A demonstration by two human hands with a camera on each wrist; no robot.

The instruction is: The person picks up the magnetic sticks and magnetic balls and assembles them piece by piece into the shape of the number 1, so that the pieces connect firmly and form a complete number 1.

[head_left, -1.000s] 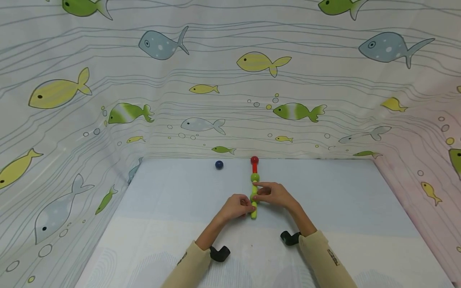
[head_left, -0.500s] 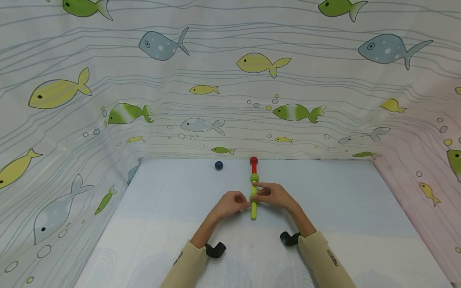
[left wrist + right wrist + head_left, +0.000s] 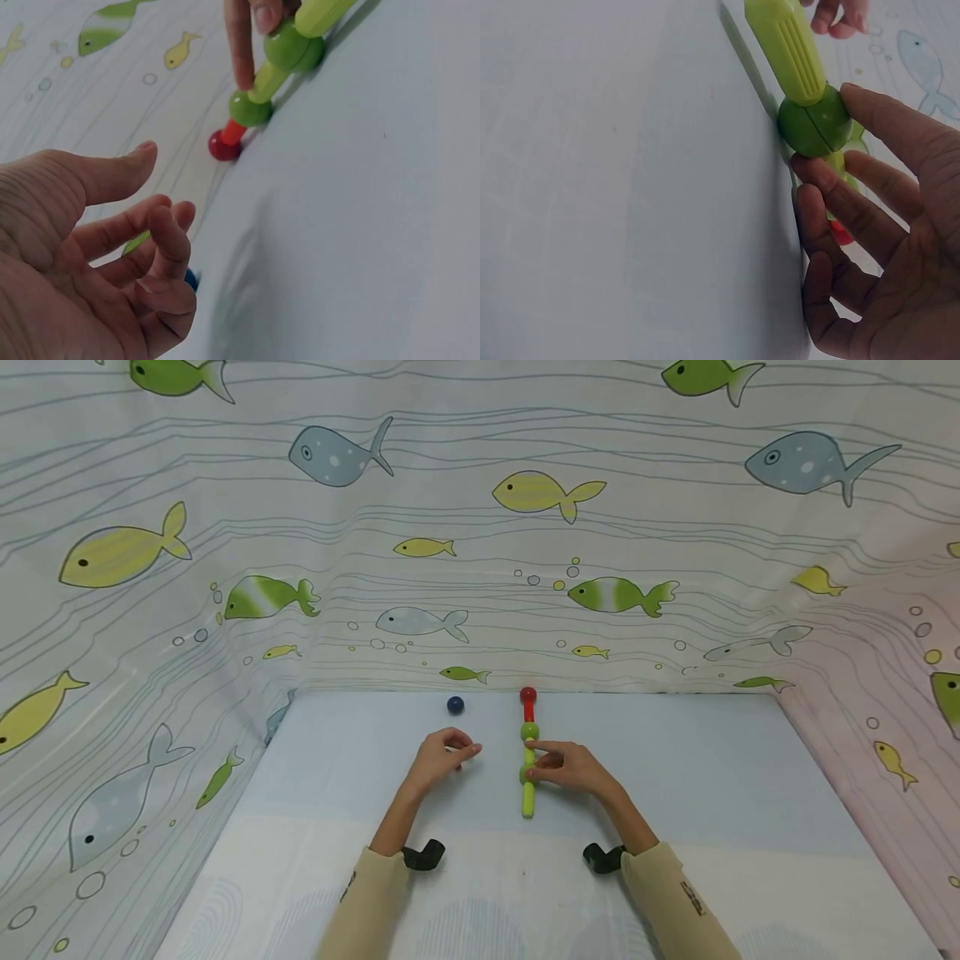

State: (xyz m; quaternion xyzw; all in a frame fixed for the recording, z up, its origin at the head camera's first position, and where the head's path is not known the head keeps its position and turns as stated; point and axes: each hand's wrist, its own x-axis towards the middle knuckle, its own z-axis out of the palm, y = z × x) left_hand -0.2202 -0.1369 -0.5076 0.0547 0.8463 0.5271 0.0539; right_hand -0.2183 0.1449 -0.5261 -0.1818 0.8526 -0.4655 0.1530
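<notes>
A straight chain of toy rods and balls lies on the table, pointing away from me. Its far end is a red ball [image 3: 528, 694] on a red rod [image 3: 528, 712], followed by a green ball [image 3: 530, 731]. Nearest me is a yellow-green rod [image 3: 528, 802]. My right hand [image 3: 573, 768] pinches the nearer green ball [image 3: 810, 127] between thumb and a finger, while its index finger reaches along the chain towards the farther green ball. My left hand [image 3: 437, 758] hovers left of the chain, holding nothing, fingers loosely bent. A dark blue ball [image 3: 455, 705] lies beyond it.
The pale table [image 3: 337, 752] meets a fish-printed curtain [image 3: 420, 585] at its back edge, and the cloth hangs along both sides too. A black wrist camera [image 3: 424, 855] juts from the left sleeve, another black camera [image 3: 602, 857] from the right.
My left hand has left the near rod of the chain and moved up and left, towards the blue ball. The right hand has stayed at the chain.
</notes>
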